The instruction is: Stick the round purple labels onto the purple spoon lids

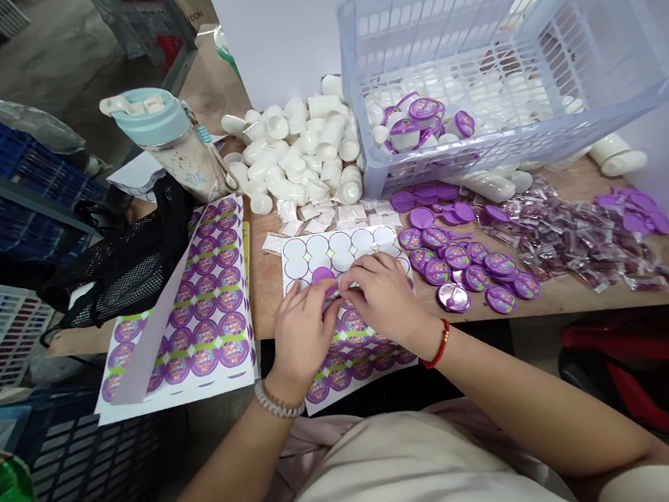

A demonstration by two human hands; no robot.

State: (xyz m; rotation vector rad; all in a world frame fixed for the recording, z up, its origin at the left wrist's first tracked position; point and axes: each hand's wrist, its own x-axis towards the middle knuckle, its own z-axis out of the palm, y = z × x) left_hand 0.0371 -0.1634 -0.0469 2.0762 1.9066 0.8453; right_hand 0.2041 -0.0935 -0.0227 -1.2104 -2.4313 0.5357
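While the left hand (pixel 301 331) pinches a purple lid (pixel 321 273) at frame centre, the right hand (pixel 385 297), its grip unclear, adjoins it above a sticker sheet (pixel 363 368).

Before me, a cream top (pixel 420 475) fills the bottom center of the frame, worn with a pale coiled band (pixel 277 407) at lower left and a gold-beaded red bracelet (pixel 444 342) right of center.
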